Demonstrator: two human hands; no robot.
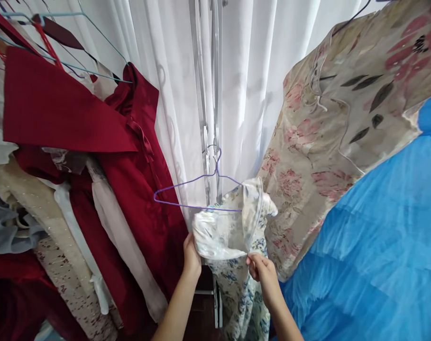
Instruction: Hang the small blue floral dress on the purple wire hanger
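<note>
A white dress with a blue floral print [233, 274] hangs by one shoulder from a purple wire hanger [187, 183]. The hanger's right arm runs into the dress, while its left arm is bare. My left hand [191, 255] grips the dress's loose left shoulder, its fingers partly hidden behind the cloth. With thumb and fingers pinched together, my right hand [260, 266] holds the front edge of the neckline. The white inside of the bodice shows between my hands.
Dark red garments [73, 104] hang on a light blue hanger [90, 71] at left. To the right hang a beige floral dress [307, 156] and a blue ruffled tulle dress [371, 237]. Metal rack poles [217, 94] stand before a white curtain [254, 71].
</note>
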